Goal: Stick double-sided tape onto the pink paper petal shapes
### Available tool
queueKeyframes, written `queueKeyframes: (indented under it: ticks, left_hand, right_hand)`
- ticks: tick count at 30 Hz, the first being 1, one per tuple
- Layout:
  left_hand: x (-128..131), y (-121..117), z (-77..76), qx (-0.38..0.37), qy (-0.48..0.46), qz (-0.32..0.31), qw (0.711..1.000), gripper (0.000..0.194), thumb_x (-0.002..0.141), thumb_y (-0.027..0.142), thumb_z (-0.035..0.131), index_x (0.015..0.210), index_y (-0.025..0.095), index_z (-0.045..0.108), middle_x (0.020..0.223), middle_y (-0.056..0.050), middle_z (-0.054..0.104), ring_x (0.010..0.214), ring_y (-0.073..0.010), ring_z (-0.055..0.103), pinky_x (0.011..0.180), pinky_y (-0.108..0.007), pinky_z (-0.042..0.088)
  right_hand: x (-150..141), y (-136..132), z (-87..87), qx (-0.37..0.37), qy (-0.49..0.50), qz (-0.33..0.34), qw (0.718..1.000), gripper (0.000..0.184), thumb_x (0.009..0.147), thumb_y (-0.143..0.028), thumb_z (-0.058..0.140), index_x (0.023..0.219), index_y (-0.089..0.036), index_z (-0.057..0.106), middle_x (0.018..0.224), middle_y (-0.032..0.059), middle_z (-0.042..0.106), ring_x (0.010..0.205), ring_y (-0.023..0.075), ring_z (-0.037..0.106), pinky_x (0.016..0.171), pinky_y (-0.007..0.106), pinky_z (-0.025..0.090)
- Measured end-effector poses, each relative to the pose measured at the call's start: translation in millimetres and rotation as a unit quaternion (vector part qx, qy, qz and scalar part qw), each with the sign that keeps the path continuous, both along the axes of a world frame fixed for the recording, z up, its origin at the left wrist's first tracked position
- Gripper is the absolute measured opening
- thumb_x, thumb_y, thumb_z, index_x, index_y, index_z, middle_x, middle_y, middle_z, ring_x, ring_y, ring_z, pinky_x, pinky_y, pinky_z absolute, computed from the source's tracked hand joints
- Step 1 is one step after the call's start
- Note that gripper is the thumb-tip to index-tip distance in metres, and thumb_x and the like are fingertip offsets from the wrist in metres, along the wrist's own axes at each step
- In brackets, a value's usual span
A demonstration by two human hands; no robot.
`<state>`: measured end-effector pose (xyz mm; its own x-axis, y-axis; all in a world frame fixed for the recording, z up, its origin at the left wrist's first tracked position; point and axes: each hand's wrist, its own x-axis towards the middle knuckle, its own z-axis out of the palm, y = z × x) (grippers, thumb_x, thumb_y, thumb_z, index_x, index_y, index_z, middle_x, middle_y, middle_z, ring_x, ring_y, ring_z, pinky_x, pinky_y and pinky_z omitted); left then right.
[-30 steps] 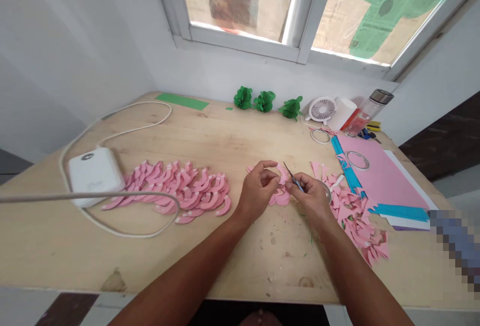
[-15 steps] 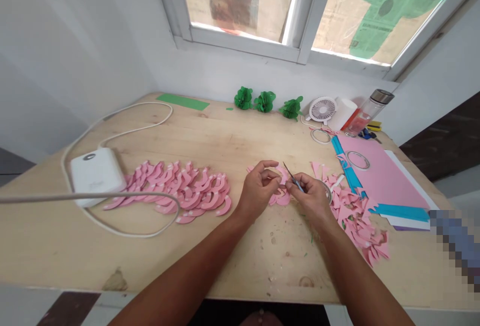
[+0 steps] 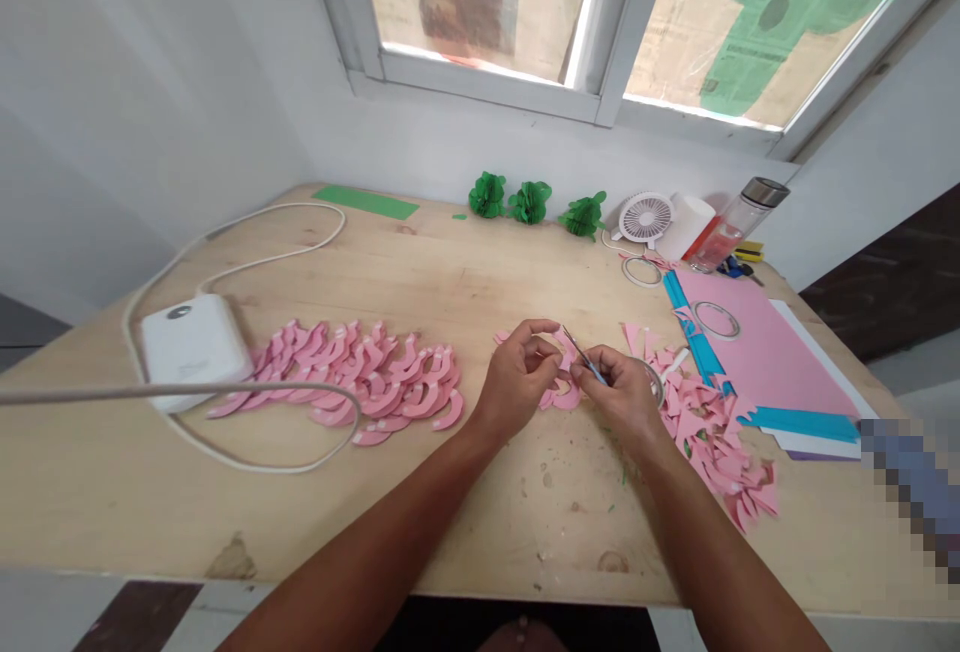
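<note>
My left hand (image 3: 516,372) is over the middle of the table, its thumb and bent fingers closed in a pinch. Whatever lies between those fingertips is too small to make out. Close beside it, my right hand (image 3: 621,387) grips a slim pointed metal tool (image 3: 589,359), its thin tip slanting up and left towards my left fingers. Under and between both hands lie curved pink paper pieces (image 3: 568,397), partly covered by the fingers. A roll of tape (image 3: 657,384) shows just behind my right hand.
Rows of curved pink paper strips (image 3: 390,377) lie left, near a white power bank (image 3: 193,347) with a looping cable. Pink scraps (image 3: 712,442) and pink sheets (image 3: 780,342) are right. Green paper balls (image 3: 529,203), a small fan (image 3: 646,220) and a bottle (image 3: 739,227) stand behind.
The tool in my right hand has tilted slightly, its tip shifting a little left and down. Both hands stay almost in place.
</note>
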<state>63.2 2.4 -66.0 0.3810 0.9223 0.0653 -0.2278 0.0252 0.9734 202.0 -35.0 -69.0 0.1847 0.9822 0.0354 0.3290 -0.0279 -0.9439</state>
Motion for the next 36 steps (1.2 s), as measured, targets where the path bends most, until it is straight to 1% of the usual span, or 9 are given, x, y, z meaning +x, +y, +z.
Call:
queueKeyframes:
  ticks: [9, 15, 21, 29, 36]
  left_hand:
    - [0.6, -0.1, -0.1, 0.011, -0.001, -0.005, 1.0, 0.031, 0.072, 0.017, 0.054, 0.102, 0.016, 0.048, 0.067, 0.002, 0.057, 0.057, -0.01, 0.057, 0.055, -0.021, 0.046]
    - [1.6, 0.6, -1.2, 0.008, -0.022, -0.011, 1.0, 0.031, 0.072, 0.015, 0.055, 0.102, 0.015, 0.048, 0.067, 0.001, 0.057, 0.059, -0.0099, 0.055, 0.058, -0.022, 0.046]
    - [3.1, 0.9, -1.3, 0.01, -0.032, -0.007, 0.999, 0.03, 0.071, 0.015, 0.056, 0.101, 0.015, 0.048, 0.065, 0.002, 0.056, 0.061, -0.0103, 0.055, 0.06, -0.023, 0.047]
    - [3.8, 3.1, -7.2, 0.021, -0.033, -0.008, 0.999, 0.03, 0.072, 0.015, 0.055, 0.101, 0.015, 0.049, 0.066, 0.001, 0.057, 0.062, -0.011, 0.056, 0.061, -0.024, 0.046]
    - [4.0, 3.4, -8.5, 0.025, -0.028, -0.01, 0.999, 0.03, 0.073, 0.014, 0.054, 0.102, 0.015, 0.048, 0.067, 0.001, 0.056, 0.063, -0.0112, 0.056, 0.062, -0.024, 0.046]
  right_hand:
    - [-0.9, -1.9, 0.2, 0.007, -0.007, 0.007, 1.0, 0.019, 0.071, -0.035, 0.057, 0.068, -0.017, 0.054, 0.053, -0.0051, 0.04, 0.048, 0.0089, 0.034, 0.045, 0.022, 0.025]
    - [-1.4, -2.3, 1.3, 0.008, -0.022, 0.006, 1.0, 0.019, 0.072, -0.035, 0.056, 0.07, -0.016, 0.055, 0.053, -0.0054, 0.039, 0.049, 0.0089, 0.033, 0.045, 0.021, 0.025]
    - [-1.2, -2.8, 0.5, 0.012, -0.031, 0.008, 0.999, 0.016, 0.073, -0.031, 0.056, 0.073, -0.016, 0.057, 0.054, -0.0048, 0.041, 0.049, 0.0088, 0.035, 0.046, 0.021, 0.026]
    - [-3.3, -4.8, 1.3, 0.02, -0.055, 0.004, 0.998, 0.014, 0.073, -0.029, 0.056, 0.074, -0.015, 0.059, 0.057, -0.0038, 0.045, 0.052, 0.0094, 0.038, 0.047, 0.021, 0.028]
    - [-2.1, -4.2, -3.3, 0.025, -0.061, 0.003, 0.998, 0.013, 0.073, -0.029, 0.056, 0.074, -0.016, 0.058, 0.057, -0.004, 0.045, 0.052, 0.0093, 0.038, 0.047, 0.02, 0.028]
